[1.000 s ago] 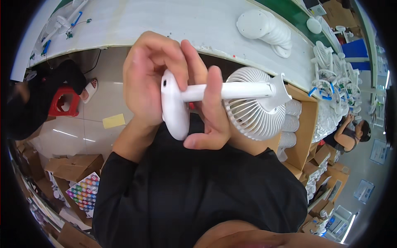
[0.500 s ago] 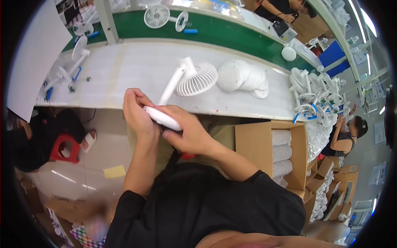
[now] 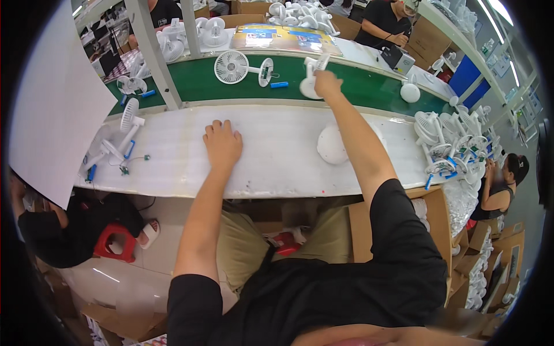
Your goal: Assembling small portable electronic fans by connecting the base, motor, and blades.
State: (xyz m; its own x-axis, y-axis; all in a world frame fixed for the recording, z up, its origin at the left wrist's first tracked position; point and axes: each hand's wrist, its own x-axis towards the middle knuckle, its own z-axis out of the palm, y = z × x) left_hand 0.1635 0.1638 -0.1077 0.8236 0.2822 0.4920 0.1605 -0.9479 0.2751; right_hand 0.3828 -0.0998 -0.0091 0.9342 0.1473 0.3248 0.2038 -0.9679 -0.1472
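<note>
My right hand (image 3: 329, 85) reaches far over the table to the green strip. It grips a small white fan (image 3: 310, 86), whose parts are partly covered by the hand. My left hand (image 3: 223, 144) lies palm down on the white tabletop (image 3: 271, 167), fingers spread, holding nothing. Under my right forearm, white round discs (image 3: 331, 145) lie on the table, partly hidden by the arm. To the left of the held fan, another white fan (image 3: 232, 67) with a round base lies on the green strip, a blue cylinder (image 3: 279, 85) beside it.
A heap of white fans with blue cylinders (image 3: 444, 138) fills the table's right end. More fan parts (image 3: 109, 147) lie at the left. An open carton (image 3: 434, 216) stands by my right side. A metal post (image 3: 153, 55) rises at the back. Co-workers sit around.
My right hand has carried the fan from in front of my body to the green strip. My left hand has let go of it and come down flat on the table. The view has shifted.
</note>
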